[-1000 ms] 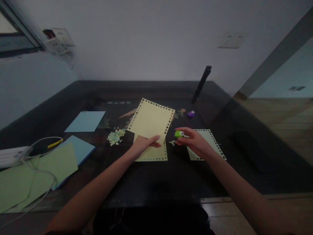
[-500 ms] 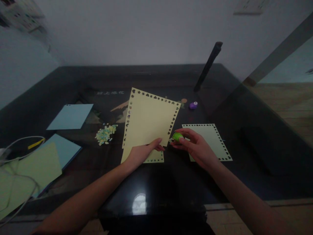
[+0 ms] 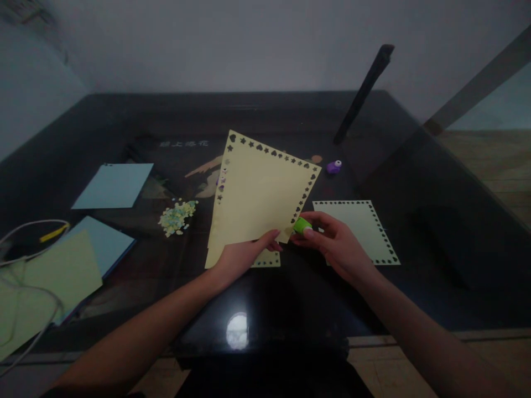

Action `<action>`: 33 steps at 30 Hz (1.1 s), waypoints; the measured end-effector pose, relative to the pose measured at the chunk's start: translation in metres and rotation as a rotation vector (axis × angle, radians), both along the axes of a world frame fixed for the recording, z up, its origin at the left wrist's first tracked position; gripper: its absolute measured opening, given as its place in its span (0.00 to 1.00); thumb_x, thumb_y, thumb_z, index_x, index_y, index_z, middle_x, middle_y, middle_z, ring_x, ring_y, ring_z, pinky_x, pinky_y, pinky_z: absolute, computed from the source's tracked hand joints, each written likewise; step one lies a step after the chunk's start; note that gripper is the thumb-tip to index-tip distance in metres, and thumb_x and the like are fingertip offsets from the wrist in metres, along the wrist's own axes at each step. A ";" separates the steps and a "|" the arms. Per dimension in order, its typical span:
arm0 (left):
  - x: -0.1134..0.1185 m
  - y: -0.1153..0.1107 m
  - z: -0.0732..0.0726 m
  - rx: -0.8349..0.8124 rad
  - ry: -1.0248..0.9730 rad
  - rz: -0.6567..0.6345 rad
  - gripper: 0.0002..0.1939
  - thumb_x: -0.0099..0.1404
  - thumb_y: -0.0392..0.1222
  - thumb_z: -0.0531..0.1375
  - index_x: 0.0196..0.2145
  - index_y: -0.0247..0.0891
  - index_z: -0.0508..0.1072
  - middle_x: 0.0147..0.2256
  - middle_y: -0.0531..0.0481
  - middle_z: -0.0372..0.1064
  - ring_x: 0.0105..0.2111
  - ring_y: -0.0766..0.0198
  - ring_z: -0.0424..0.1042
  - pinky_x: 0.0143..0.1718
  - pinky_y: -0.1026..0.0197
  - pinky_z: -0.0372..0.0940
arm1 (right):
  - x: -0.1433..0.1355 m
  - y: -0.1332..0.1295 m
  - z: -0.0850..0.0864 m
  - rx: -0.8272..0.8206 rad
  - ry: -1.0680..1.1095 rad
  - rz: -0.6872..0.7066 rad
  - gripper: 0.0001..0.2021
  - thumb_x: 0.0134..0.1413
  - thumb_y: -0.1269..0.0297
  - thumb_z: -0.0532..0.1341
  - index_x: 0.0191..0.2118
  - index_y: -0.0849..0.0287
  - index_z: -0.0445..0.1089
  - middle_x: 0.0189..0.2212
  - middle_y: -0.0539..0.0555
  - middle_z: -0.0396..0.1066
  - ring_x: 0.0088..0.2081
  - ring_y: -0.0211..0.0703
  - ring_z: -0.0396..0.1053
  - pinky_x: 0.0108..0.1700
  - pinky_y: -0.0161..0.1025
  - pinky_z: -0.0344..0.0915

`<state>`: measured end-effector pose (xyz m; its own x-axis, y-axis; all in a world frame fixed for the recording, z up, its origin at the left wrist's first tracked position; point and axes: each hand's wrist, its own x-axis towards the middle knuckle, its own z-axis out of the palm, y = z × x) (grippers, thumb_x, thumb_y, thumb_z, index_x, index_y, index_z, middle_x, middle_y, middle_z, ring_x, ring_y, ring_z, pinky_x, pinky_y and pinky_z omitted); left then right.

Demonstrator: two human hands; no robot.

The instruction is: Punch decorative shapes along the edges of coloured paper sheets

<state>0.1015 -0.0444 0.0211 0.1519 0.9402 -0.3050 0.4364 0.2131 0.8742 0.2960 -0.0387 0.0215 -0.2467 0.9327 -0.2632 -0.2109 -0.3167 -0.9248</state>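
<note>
My left hand (image 3: 246, 255) grips a yellow sheet of paper (image 3: 261, 190) by its lower edge, thumb on top. Small star and heart holes run along the sheet's top, right and part of its left edge. Between the fingers and thumb of my right hand (image 3: 332, 237) is a green craft punch (image 3: 301, 225), which meets the sheet's lower right edge. Under the held sheet lies another yellow sheet (image 3: 267, 258) with holes along its bottom edge. Partly behind my right hand, a pale sheet (image 3: 352, 218) with punched edges rests on the table.
A purple craft punch (image 3: 334, 167) stands at the back right, near a dark upright bar (image 3: 365, 94). Left of the held sheet is a heap of paper cutouts (image 3: 177, 216). Blue sheets (image 3: 116, 185), yellow paper (image 3: 78, 265) and a white cable (image 3: 31, 331) lie farther left.
The green punch has come from just off the yellow sheet's right edge onto that edge. My left hand keeps its hold on the sheet. The whole view has shifted slightly.
</note>
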 end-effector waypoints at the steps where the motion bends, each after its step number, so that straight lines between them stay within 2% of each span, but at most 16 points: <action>1: 0.000 0.000 0.000 0.012 0.009 0.002 0.18 0.61 0.49 0.55 0.19 0.42 0.75 0.26 0.52 0.76 0.34 0.58 0.74 0.51 0.54 0.62 | 0.000 0.000 0.000 0.005 -0.009 -0.004 0.16 0.42 0.63 0.69 0.40 0.55 0.70 0.38 0.52 0.72 0.35 0.42 0.74 0.45 0.47 0.71; 5: 0.001 -0.001 -0.001 0.031 0.008 -0.018 0.17 0.61 0.50 0.54 0.20 0.43 0.75 0.26 0.52 0.76 0.32 0.58 0.73 0.50 0.55 0.62 | -0.001 0.000 -0.002 0.011 -0.047 -0.005 0.16 0.40 0.64 0.69 0.39 0.54 0.69 0.36 0.50 0.72 0.33 0.40 0.73 0.43 0.44 0.70; 10: 0.002 -0.002 -0.009 0.056 0.013 -0.039 0.17 0.61 0.50 0.55 0.19 0.44 0.74 0.24 0.52 0.74 0.30 0.59 0.73 0.50 0.55 0.62 | -0.004 -0.001 -0.005 0.046 -0.097 0.017 0.15 0.39 0.64 0.69 0.37 0.54 0.69 0.35 0.51 0.73 0.31 0.38 0.70 0.33 0.39 0.69; 15: 0.003 -0.004 -0.016 0.056 0.004 -0.023 0.17 0.60 0.50 0.55 0.19 0.43 0.73 0.26 0.50 0.75 0.31 0.58 0.73 0.50 0.57 0.63 | -0.006 -0.003 -0.007 0.035 -0.115 0.025 0.17 0.38 0.64 0.69 0.39 0.53 0.70 0.35 0.51 0.74 0.34 0.40 0.69 0.31 0.38 0.67; 21: 0.003 -0.004 -0.014 0.086 0.040 -0.001 0.15 0.59 0.49 0.57 0.20 0.43 0.74 0.30 0.51 0.76 0.38 0.55 0.73 0.53 0.55 0.60 | -0.006 -0.004 -0.007 0.033 -0.162 0.021 0.15 0.38 0.63 0.69 0.36 0.54 0.72 0.32 0.50 0.74 0.32 0.40 0.69 0.30 0.38 0.66; 24: 0.003 -0.005 -0.014 0.086 0.002 0.013 0.12 0.59 0.50 0.57 0.24 0.44 0.75 0.33 0.52 0.76 0.40 0.56 0.72 0.53 0.55 0.61 | -0.007 -0.004 -0.008 0.042 -0.163 0.028 0.14 0.37 0.63 0.69 0.35 0.54 0.72 0.33 0.50 0.75 0.33 0.41 0.70 0.33 0.39 0.68; 28: 0.002 -0.006 -0.018 0.080 -0.008 -0.004 0.14 0.60 0.51 0.57 0.23 0.44 0.75 0.33 0.51 0.77 0.39 0.55 0.72 0.55 0.54 0.60 | -0.007 -0.005 -0.008 0.057 -0.136 0.031 0.14 0.38 0.63 0.69 0.36 0.53 0.72 0.35 0.51 0.75 0.36 0.43 0.72 0.40 0.44 0.69; 33: 0.000 -0.006 -0.019 0.053 -0.052 0.014 0.12 0.59 0.52 0.58 0.27 0.43 0.77 0.40 0.50 0.75 0.47 0.54 0.70 0.56 0.55 0.59 | -0.008 -0.005 -0.008 0.043 -0.116 0.030 0.13 0.37 0.65 0.70 0.34 0.53 0.72 0.34 0.50 0.75 0.37 0.43 0.72 0.46 0.47 0.67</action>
